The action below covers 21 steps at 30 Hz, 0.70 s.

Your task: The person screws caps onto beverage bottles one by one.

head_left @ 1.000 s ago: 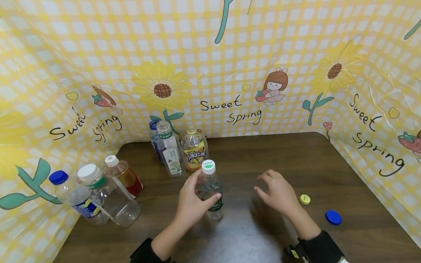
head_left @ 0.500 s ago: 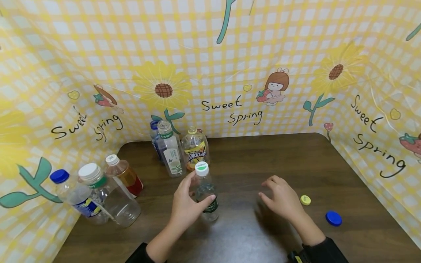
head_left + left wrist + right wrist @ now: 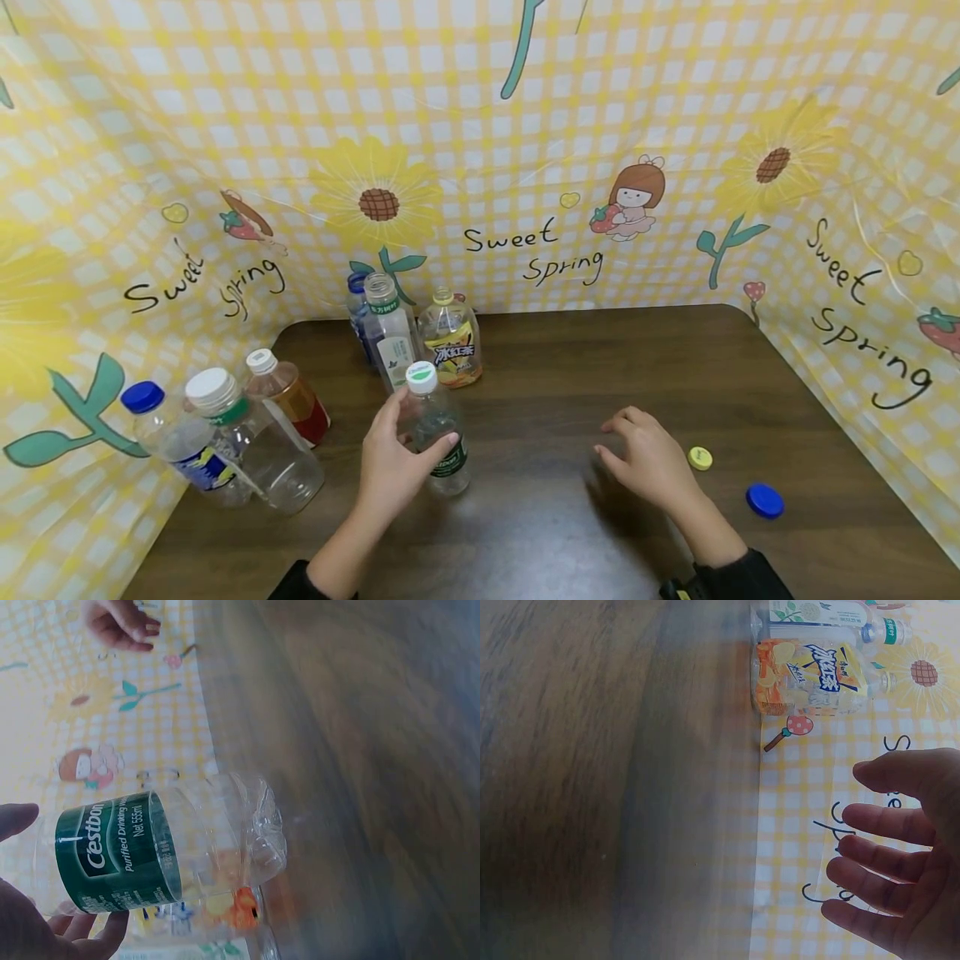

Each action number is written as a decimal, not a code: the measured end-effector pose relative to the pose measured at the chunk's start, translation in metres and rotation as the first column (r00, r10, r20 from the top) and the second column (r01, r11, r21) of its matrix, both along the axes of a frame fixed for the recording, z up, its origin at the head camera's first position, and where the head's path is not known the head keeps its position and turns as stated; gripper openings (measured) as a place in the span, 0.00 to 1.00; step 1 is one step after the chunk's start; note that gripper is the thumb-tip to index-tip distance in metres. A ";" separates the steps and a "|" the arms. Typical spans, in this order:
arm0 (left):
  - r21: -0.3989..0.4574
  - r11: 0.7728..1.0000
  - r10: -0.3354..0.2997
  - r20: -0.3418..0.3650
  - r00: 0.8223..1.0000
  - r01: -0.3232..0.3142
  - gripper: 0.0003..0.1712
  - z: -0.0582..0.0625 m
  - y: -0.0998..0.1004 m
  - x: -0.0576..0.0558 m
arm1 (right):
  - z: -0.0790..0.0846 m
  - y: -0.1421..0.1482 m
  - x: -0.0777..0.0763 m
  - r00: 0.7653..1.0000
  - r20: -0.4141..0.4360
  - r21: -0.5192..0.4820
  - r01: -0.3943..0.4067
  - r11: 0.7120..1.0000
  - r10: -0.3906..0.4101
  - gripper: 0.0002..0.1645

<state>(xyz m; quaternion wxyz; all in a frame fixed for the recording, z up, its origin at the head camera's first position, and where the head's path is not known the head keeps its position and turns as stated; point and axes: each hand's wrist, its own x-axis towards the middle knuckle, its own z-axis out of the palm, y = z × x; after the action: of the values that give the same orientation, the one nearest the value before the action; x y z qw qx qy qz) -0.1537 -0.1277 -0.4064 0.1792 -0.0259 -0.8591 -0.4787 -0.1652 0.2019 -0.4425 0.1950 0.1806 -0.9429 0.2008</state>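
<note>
The person's left hand (image 3: 390,467) grips a clear plastic water bottle with a green label and a white cap (image 3: 438,433), fingers and thumb wrapped round its middle; in the left wrist view the same bottle (image 3: 150,859) shows its label against the thumb. It stands upright on the dark wooden bench (image 3: 570,367), just in front of a yellow-labelled iced-tea bottle with no cap (image 3: 450,350) and a tall clear bottle with a white label (image 3: 388,337), with a blue-capped bottle (image 3: 354,310) behind them.

The right hand (image 3: 648,458) is released, fingers loosely spread and hovering low over the bench, holding nothing; the right wrist view shows its fingers (image 3: 889,866) relaxed and apart. A small yellow cap (image 3: 700,457) lies just beside it, and a blue cap (image 3: 764,501) a little further right.

At the left edge stand a wide clear bottle with a white lid (image 3: 251,446), a bottle of amber drink with a red label (image 3: 288,404), and a clear bottle with a blue cap (image 3: 176,446).

To handle the gripped bottle well, I judge a hold at the label is sound: the thin wall looks crumpled near the base, so a light squeeze is wiser. It should be kept upright and clear of the neighbours behind it, which stand close enough to be knocked.
</note>
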 end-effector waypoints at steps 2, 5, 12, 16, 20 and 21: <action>0.002 1.000 0.022 -0.003 1.000 -0.022 0.47 0.000 -0.007 -0.002 | 0.000 0.001 0.000 1.000 0.001 -0.002 -0.001 1.000 0.001 0.13; 0.004 0.998 0.068 -0.017 0.998 -0.068 0.46 0.000 -0.017 -0.004 | -0.001 0.002 0.001 1.000 0.009 -0.001 0.001 1.000 -0.001 0.13; -0.004 0.983 0.183 -0.049 0.982 -0.183 0.45 0.001 -0.042 -0.006 | -0.004 0.005 0.001 1.000 0.023 0.005 0.009 1.000 -0.009 0.13; -0.023 0.968 0.245 -0.096 0.965 -0.248 0.44 0.001 -0.054 -0.005 | -0.007 0.005 0.002 0.999 0.037 0.001 0.007 1.000 -0.007 0.13; -0.052 0.951 0.296 -0.131 0.946 -0.305 0.44 0.000 -0.063 -0.006 | -0.008 0.004 0.004 0.999 0.051 -0.006 0.005 1.000 -0.005 0.13; -0.055 0.946 0.311 -0.137 0.941 -0.320 0.44 0.000 -0.064 -0.006 | -0.008 0.004 0.004 0.998 0.056 -0.007 0.006 1.000 -0.005 0.13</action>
<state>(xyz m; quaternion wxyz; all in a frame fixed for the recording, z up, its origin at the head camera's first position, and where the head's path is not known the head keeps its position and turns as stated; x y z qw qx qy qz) -0.1599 -0.1921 -0.4064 0.3067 0.0750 -0.8568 -0.4077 -0.1609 0.2059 -0.4506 0.1697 0.1716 -0.9478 0.2085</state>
